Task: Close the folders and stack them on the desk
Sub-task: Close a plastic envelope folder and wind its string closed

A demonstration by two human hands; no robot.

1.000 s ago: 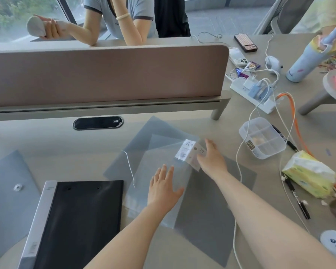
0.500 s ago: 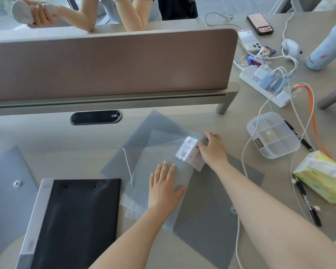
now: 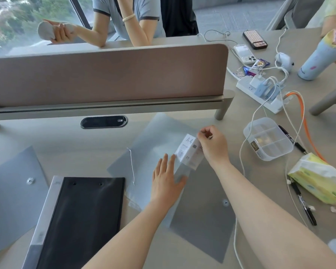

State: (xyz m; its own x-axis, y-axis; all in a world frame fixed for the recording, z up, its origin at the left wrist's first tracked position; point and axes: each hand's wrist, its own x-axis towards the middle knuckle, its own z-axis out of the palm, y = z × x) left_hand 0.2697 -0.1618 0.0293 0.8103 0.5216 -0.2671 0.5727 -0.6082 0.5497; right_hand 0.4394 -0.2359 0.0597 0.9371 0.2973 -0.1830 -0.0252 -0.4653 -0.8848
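A grey translucent folder [image 3: 202, 216] lies open on the desk in front of me, with a clear plastic sleeve [image 3: 153, 152] on top of it. The sleeve carries a white A4 label [image 3: 188, 148]. My left hand [image 3: 166, 181] lies flat on the sleeve, fingers straight. My right hand [image 3: 213, 145] pinches the sleeve's upper right corner at the label and holds it lifted off the folder. A black folder with a grey spine [image 3: 80, 220] lies closed at the lower left. Another grey folder [image 3: 12, 197] with a snap button lies at the far left.
A brown divider panel [image 3: 105, 74] crosses the desk behind the folders. To the right are a clear compartment box [image 3: 268, 140], a tissue pack [image 3: 316, 179], pens, a power strip [image 3: 260, 92] with cables, phones and a bottle [image 3: 318, 59]. A person leans on the far side.
My right hand went from resting on the label corner to pinching it and lifting it up. My left hand stayed flat on the sleeve. The camera view shifted slightly.
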